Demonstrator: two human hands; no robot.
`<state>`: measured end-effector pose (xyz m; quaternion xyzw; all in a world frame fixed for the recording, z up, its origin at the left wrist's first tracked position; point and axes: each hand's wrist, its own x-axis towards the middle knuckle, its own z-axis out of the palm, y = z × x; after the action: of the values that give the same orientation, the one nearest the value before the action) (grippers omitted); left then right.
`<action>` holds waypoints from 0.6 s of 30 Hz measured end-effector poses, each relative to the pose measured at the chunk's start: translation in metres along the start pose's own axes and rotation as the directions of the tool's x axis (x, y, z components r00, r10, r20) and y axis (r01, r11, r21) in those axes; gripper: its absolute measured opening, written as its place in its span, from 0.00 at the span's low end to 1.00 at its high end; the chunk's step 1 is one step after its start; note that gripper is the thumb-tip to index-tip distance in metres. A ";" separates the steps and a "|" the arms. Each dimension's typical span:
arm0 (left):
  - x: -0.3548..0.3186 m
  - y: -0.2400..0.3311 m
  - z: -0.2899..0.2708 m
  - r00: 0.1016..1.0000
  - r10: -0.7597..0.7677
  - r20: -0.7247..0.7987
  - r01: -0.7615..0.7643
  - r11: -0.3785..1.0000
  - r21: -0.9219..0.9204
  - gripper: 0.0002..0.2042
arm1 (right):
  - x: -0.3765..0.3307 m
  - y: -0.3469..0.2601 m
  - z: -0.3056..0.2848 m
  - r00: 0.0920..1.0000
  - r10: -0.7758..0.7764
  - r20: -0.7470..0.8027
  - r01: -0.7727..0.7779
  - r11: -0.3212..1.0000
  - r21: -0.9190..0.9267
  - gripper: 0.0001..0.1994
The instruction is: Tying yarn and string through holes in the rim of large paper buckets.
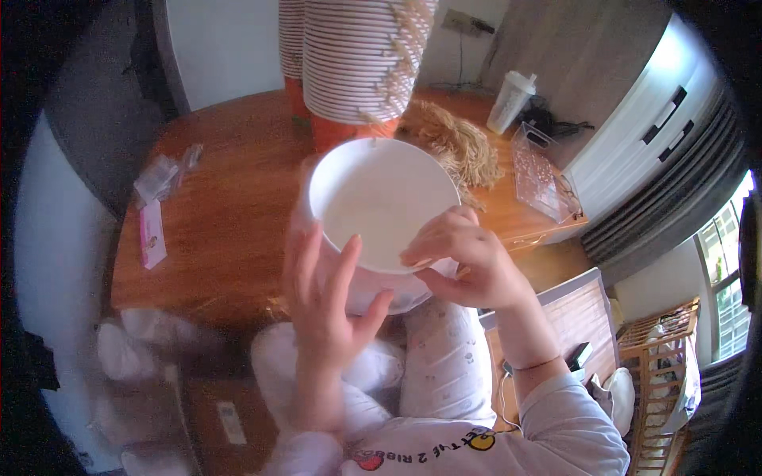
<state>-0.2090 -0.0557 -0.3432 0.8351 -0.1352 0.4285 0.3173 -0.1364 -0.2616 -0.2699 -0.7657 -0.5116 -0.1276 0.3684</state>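
A white, round-mouthed paper bucket (389,186) is tilted toward me above my lap, at the near edge of the table, its pale inside showing. My left hand (325,309) lies against its near left side, fingers stretched and spread, with the fingertips by the rim. At the near right of the rim is my right hand (468,258), its fingers bent over the edge and the thumb below, pinching the bucket. Behind stands a tall nested stack of paper buckets (349,63) with white rims and an orange base. Tan strands (405,55) hang down the stack's right side.
A bundle of tan strands (452,139) lies on the wooden table (222,214), right of the stack. Farther right are a lidded cup (512,99) and a clear tray (544,174). Small plastic packets (159,178) and a pink-and-white card (152,236) lie at left.
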 end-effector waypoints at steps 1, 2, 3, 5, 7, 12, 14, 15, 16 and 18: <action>0.000 0.000 0.001 1.000 -0.021 -0.013 0.021 1.000 -0.007 0.31 | 0.001 0.001 0.000 1.000 -0.027 -0.007 0.027 1.000 0.015 0.16; 0.000 0.000 0.000 1.000 -0.023 -0.010 0.023 1.000 -0.005 0.31 | 0.001 0.001 0.000 0.998 -0.054 -0.014 0.055 0.998 0.030 0.17; 0.001 0.000 0.001 1.000 -0.021 -0.017 0.021 1.000 -0.019 0.31 | 0.001 0.001 0.000 0.999 -0.051 -0.014 0.052 0.998 0.030 0.17; 0.002 -0.001 0.002 1.000 -0.022 -0.021 0.021 0.999 -0.034 0.31 | 0.002 0.000 -0.002 1.000 0.024 -0.010 -0.024 0.999 -0.031 0.16; 0.002 -0.002 0.005 1.000 -0.005 -0.001 0.005 0.999 -0.042 0.31 | 0.000 0.004 -0.006 1.000 0.027 0.017 -0.026 0.998 -0.062 0.15; 0.002 -0.001 0.011 1.000 0.001 -0.006 -0.001 0.999 -0.051 0.32 | 0.002 0.003 -0.004 0.998 -0.009 0.057 0.018 0.989 -0.146 0.12; 0.002 0.000 0.012 1.000 0.004 -0.014 -0.004 0.998 -0.059 0.32 | 0.003 0.000 0.000 1.000 -0.003 0.019 0.006 0.986 -0.169 0.12; 0.002 0.000 0.012 1.000 0.004 -0.016 -0.005 0.999 -0.047 0.32 | 0.003 0.000 0.002 1.000 -0.003 0.019 0.006 0.986 -0.168 0.12; 0.002 0.000 0.013 1.000 0.004 -0.019 -0.005 0.999 -0.036 0.32 | 0.004 -0.001 0.003 1.000 0.008 0.001 -0.007 0.985 -0.175 0.11; 0.001 0.000 0.014 1.000 0.005 -0.026 -0.007 0.999 -0.040 0.32 | 0.004 -0.002 0.005 1.000 0.017 -0.018 -0.020 0.983 -0.181 0.11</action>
<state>-0.1994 -0.0646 -0.3482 0.8226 -0.1422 0.4374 0.3344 -0.1375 -0.2547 -0.2702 -0.7996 -0.4878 -0.1763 0.3027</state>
